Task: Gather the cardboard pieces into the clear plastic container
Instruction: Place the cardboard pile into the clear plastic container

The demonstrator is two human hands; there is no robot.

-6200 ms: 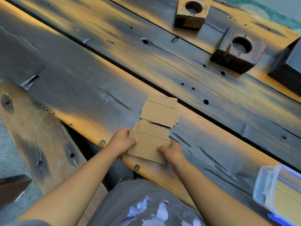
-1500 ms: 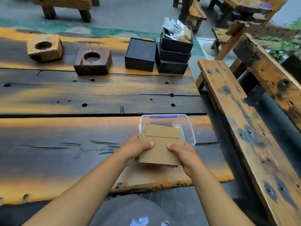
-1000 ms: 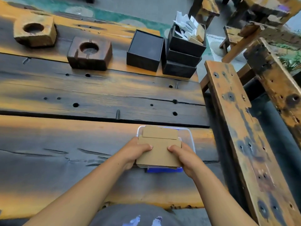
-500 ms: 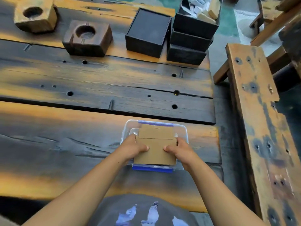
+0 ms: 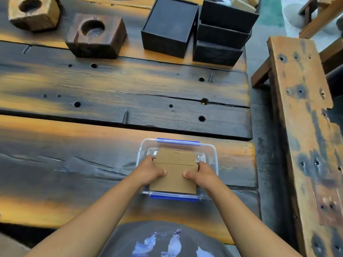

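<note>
Cardboard pieces: a flat stack of brown rectangular cardboard pieces (image 5: 174, 173), pinched between both hands directly over the container's opening; its far end sits lower, inside the walls, and its near end overlaps the near rim.
Long axis: runs away from the person, along the container's length, so the fingers sit on the stack's two long sides.
Left hand (image 5: 151, 171): closed on the stack's left edge, thumb lying on top, fingers curled beneath and hidden.
Right hand (image 5: 199, 173): closed on the right edge the same way; both hands look equally near.
Container: a clear rectangular plastic container with blue clips (image 5: 211, 154), open-topped, just below the fingers, its walls just outside the knuckles on each side.
Next move, as a judgement: lower the near end past the rim, then let go.
Table: dark, scorched wooden plank table (image 5: 92, 164) under the container.
Beyond the fingertips: two wooden blocks with round holes (image 5: 96, 36) and black square boxes (image 5: 168, 26), well apart.
</note>
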